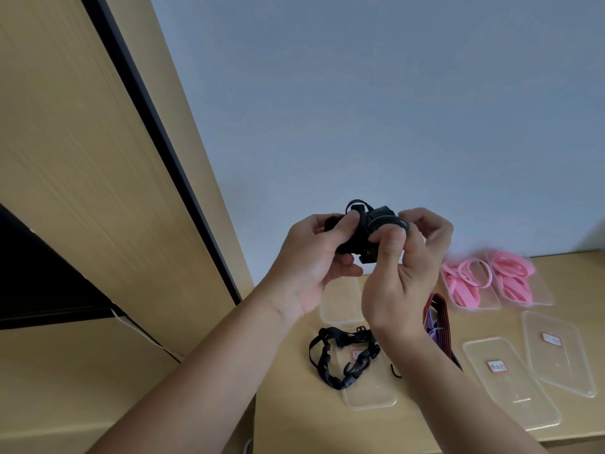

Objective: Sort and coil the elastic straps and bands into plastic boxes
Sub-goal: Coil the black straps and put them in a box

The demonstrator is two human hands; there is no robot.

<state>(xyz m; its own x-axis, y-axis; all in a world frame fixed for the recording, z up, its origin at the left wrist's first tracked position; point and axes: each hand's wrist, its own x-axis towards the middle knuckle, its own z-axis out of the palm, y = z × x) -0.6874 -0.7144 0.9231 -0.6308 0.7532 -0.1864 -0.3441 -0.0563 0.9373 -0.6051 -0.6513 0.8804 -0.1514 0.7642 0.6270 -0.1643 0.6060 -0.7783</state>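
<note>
We're mid-coil: left hand [314,257] and right hand [402,257] both grip the black strap [370,224], raised above the desk [294,421]. Next, likely tuck it into the empty box [340,306] below.

The black strap [363,232] held in the left hand [311,267] and right hand [402,276] looks like matt woven cloth. Right of the hands, pink bands [471,280] look smooth and rubbery. Below them, clear lids [523,401] are glossy plastic on a matt wood-grain table [294,417].

Plain furnished room.
Showed wood-grain cabinet [82,158] at nine o'clock, pale wall [360,93] at twelve, table [311,427] at five.
</note>
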